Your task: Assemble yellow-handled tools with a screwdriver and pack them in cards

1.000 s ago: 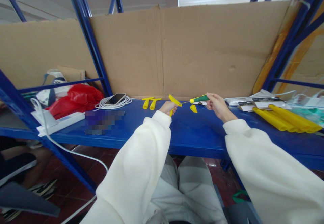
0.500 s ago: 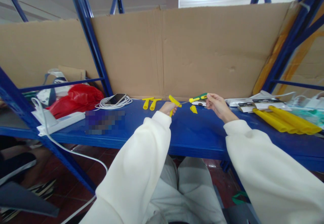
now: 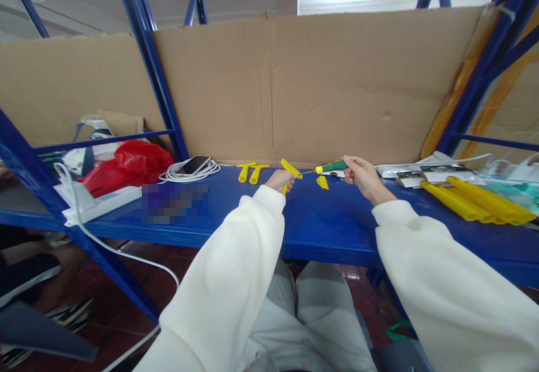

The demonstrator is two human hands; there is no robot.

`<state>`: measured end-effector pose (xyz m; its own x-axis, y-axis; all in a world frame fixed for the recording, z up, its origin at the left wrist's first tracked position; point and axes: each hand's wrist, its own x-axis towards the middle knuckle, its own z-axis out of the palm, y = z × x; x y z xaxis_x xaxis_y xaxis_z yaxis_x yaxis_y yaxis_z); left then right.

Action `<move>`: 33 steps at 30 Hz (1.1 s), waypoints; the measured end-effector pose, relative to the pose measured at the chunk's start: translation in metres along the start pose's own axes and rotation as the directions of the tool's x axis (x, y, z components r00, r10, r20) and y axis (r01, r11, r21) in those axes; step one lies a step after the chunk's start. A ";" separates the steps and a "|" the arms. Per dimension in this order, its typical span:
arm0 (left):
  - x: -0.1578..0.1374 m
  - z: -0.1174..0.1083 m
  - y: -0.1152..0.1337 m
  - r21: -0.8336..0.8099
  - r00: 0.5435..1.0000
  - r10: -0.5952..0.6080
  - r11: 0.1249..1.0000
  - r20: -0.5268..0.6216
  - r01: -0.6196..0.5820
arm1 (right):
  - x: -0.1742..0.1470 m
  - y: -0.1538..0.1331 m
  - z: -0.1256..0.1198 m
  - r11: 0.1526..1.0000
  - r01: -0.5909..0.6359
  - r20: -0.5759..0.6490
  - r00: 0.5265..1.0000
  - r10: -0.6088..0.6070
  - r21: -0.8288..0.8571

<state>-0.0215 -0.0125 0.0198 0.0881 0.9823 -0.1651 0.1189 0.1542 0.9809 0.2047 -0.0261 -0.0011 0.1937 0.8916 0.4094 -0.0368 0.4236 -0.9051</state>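
My left hand (image 3: pixel 279 181) is closed around a yellow plastic T-shaped piece (image 3: pixel 290 168), whose head sticks out above the fingers. Between thumb and fingers, my right hand (image 3: pixel 357 174) grips the end of a screwdriver (image 3: pixel 334 166) with a green and yellow handle. Its thin shaft points left and its tip meets the yellow piece; how deep it sits I cannot tell. Below the screwdriver a small yellow piece (image 3: pixel 322 182) lies on the blue shelf (image 3: pixel 248 215). To the left of my left hand rest two more yellow T-shaped pieces (image 3: pixel 257 173).
Yellow tubes (image 3: pixel 471 201) and flat packets lie at the right. Toward the left are a phone (image 3: pixel 194 164) on a coiled white cable, a red bag (image 3: pixel 128 161) and a white power strip (image 3: pixel 105 203). A cardboard wall (image 3: pixel 320 86) closes the back, between blue posts.
The screwdriver handle has turned about its length, showing more green now, and its rear end sits slightly lower. My left hand and its yellow piece stay nearly still.
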 end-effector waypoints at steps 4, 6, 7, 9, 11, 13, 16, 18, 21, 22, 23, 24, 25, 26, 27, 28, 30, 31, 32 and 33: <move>0.002 0.000 0.000 0.008 1.000 -0.002 1.000 -0.006 0.002 | -0.001 -0.003 0.000 0.999 -0.010 0.059 0.998 0.007 0.042; 0.003 0.000 -0.001 0.018 1.000 0.001 1.000 -0.003 -0.001 | -0.001 -0.004 0.001 0.998 -0.007 0.084 0.997 0.002 0.069; 0.004 0.000 -0.001 0.020 1.000 0.003 1.000 -0.006 -0.003 | -0.002 -0.005 0.001 0.997 -0.004 0.092 0.996 -0.003 0.075; 0.005 0.000 -0.002 0.018 1.000 0.001 1.000 -0.013 -0.001 | -0.002 -0.005 0.002 0.998 0.000 0.098 0.995 -0.007 0.069; 0.005 0.000 -0.002 0.014 1.000 -0.001 1.000 -0.017 0.001 | -0.002 -0.004 0.002 0.999 0.007 0.083 0.997 -0.011 0.053; 0.004 0.000 -0.002 0.015 1.000 0.001 1.000 -0.013 0.000 | -0.002 -0.003 0.002 0.999 0.014 0.055 0.998 -0.016 0.038; 0.003 0.000 -0.002 0.017 1.000 0.003 1.000 -0.010 -0.003 | 0.000 -0.002 0.001 1.000 -0.008 0.029 1.000 0.007 0.026; 0.002 0.000 -0.001 0.017 1.000 0.006 1.000 -0.014 -0.006 | 0.000 -0.001 0.001 0.999 -0.028 0.029 0.999 0.027 0.024; 0.002 0.000 -0.001 0.020 1.000 0.013 1.000 -0.017 -0.012 | 0.001 0.000 0.001 0.999 -0.023 0.027 0.999 0.023 0.023; 0.002 0.000 -0.001 0.022 1.000 0.013 1.000 -0.016 -0.013 | 0.001 0.000 0.001 1.000 -0.020 0.025 0.999 0.020 0.024; 0.002 0.000 -0.001 0.023 1.000 0.013 1.000 -0.016 -0.013 | 0.000 0.000 0.001 1.000 -0.021 0.026 0.999 0.020 0.024; 0.002 0.000 -0.001 0.023 1.000 0.013 1.000 -0.016 -0.013 | 0.000 0.000 0.001 0.999 -0.025 0.029 0.999 0.024 0.022; 0.001 0.000 -0.001 0.023 1.000 0.015 1.000 -0.015 -0.015 | 0.000 -0.001 0.001 0.999 -0.031 0.036 0.999 0.030 0.022; 0.001 0.000 -0.001 0.023 1.000 0.019 1.000 -0.015 -0.019 | -0.001 -0.001 0.001 0.999 -0.038 0.043 0.998 0.037 0.023; 0.001 0.000 -0.001 0.024 1.000 0.024 0.999 -0.011 -0.024 | -0.001 -0.002 0.001 0.999 -0.043 0.051 0.998 0.042 0.028; 0.001 0.000 -0.001 0.025 1.000 0.030 0.999 -0.007 -0.030 | -0.002 -0.003 0.001 0.998 -0.046 0.058 0.997 0.044 0.036; 0.002 0.000 -0.001 0.030 0.999 0.035 0.999 0.007 -0.035 | -0.002 -0.004 0.002 0.997 -0.045 0.068 0.997 0.041 0.056; 0.002 0.000 -0.001 0.031 0.999 0.036 0.999 0.013 -0.036 | -0.003 -0.005 0.002 0.997 -0.043 0.073 0.997 0.038 0.065; 0.003 0.000 -0.001 0.032 0.999 0.037 0.999 0.016 -0.037 | -0.003 -0.006 0.002 0.996 -0.041 0.079 0.996 0.035 0.074; 0.003 -0.001 -0.001 0.032 0.999 0.038 0.999 0.017 -0.038 | -0.003 -0.006 0.002 0.996 -0.040 0.086 0.996 0.033 0.083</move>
<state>-0.0218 -0.0094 0.0183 0.1093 0.9855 -0.1295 0.1471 0.1128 0.9827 0.2020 -0.0314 0.0034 0.1076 0.9155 0.3877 -0.1260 0.3994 -0.9081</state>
